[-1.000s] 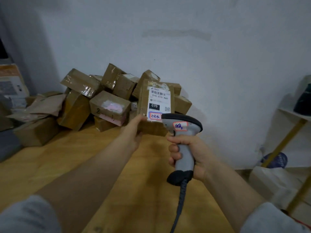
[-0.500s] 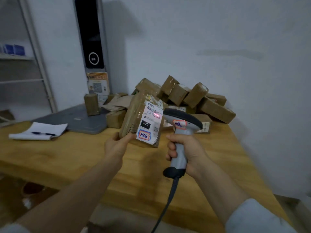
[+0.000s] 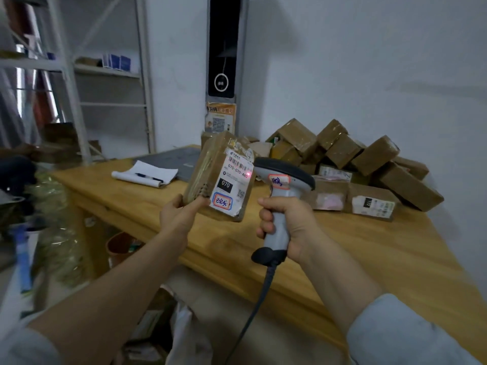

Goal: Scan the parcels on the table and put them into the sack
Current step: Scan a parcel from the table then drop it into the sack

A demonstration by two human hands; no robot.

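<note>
While the scanner [image 3: 283, 177] is firing: its red dot is sitting at the right edge of the label [image 3: 234, 185], just under the barcode. Half a second ago it was lying across the bars, so I judge the read is either finishing or slipping off.
Parcel [image 3: 208, 167]: it is hanging tilted in the air over the near side of the tabletop [image 3: 369, 259], with its label facing the camera. A second ago it was being held upright in front of the pile [image 3: 369, 164], so it is travelling left, away from the other boxes.
Left hand [image 3: 179, 217]: it is pinching the parcel's lower left corner, with the thumb lying on the front face and the other fingers going behind.
Right hand [image 3: 287, 225]: its fingers are curling fully round the scanner's grip, and the head is pointing at the label from just beside it.
Pile: it is lying against the wall at the far right, with many boxes waiting to be scanned.
Sack: pale fabric [image 3: 184, 333] is showing below the near edge, but I cannot tell whether it is the sack.
Meaning: the task is moving from the scan towards the drop, and confirming the read first is looking wise.
</note>
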